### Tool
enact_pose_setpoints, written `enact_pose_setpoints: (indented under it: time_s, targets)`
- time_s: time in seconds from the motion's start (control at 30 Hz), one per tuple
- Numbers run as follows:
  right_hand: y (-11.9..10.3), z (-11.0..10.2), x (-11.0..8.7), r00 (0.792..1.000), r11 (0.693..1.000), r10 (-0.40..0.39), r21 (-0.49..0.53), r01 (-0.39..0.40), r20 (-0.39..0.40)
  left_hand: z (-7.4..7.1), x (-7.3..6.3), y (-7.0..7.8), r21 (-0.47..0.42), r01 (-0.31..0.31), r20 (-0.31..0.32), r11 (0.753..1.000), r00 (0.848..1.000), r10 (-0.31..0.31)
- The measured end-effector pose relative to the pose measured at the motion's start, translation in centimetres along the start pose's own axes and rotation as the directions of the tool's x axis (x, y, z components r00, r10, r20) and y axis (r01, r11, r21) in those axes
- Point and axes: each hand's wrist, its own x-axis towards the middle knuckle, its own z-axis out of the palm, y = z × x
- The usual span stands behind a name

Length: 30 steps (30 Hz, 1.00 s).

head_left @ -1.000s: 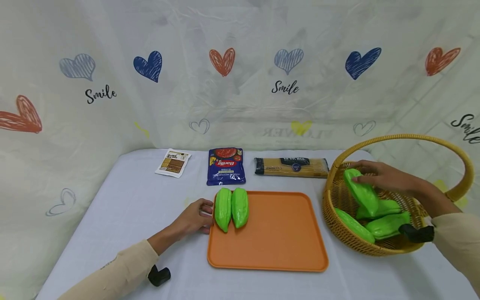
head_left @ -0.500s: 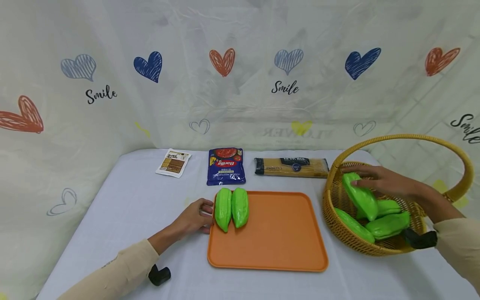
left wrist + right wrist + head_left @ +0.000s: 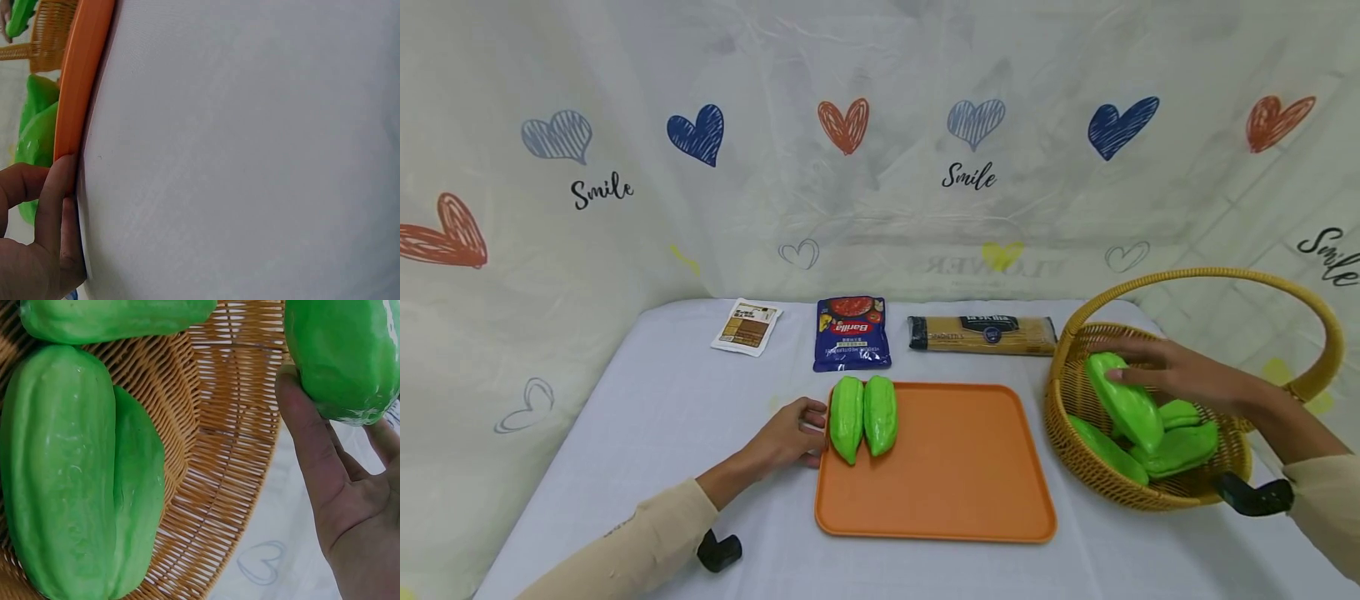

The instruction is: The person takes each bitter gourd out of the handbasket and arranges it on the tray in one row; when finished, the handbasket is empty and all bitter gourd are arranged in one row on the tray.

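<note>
Hands stand well apart: the right hand (image 3: 1176, 372) grips a green gourd (image 3: 1126, 408) above the hollow of the wicker basket (image 3: 1063, 442), while the left hand (image 3: 787, 432) holds nothing, its relaxed fingers touching the left rim of the orange tray (image 3: 958, 475). The held gourd is tilted, its long axis slanting from far left to near right, over other gourds (image 3: 1187, 450) in the basket; whether its lower end touches them is hard to judge from these angles. The tray lies just beside the basket, to the right hand's left, and the right hand is the nearer one to the basket. Two more gourds (image 3: 846, 417) lie side by side at the tray's left end, long axes running front to back.
</note>
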Motion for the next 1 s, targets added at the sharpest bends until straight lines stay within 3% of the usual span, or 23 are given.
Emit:
enact_pose_setpoints:
  time_s: [0.63, 1.0]
  targets:
    - [-0.4, 1.8, -1.6, 1.0, 0.999, -0.019, 0.048, 0.018, 0.014, 0.0, -0.1, 0.1, -0.002, 0.002, 0.001, 1.0, 1.0, -0.002]
    - [-1.4, 3.6, -1.7, 0.989, 0.99, -0.133, 0.06, 0.13, 0.057, 0.0, -0.1, 0.0, -0.006, -0.004, 0.006, 1.0, 1.0, 0.004]
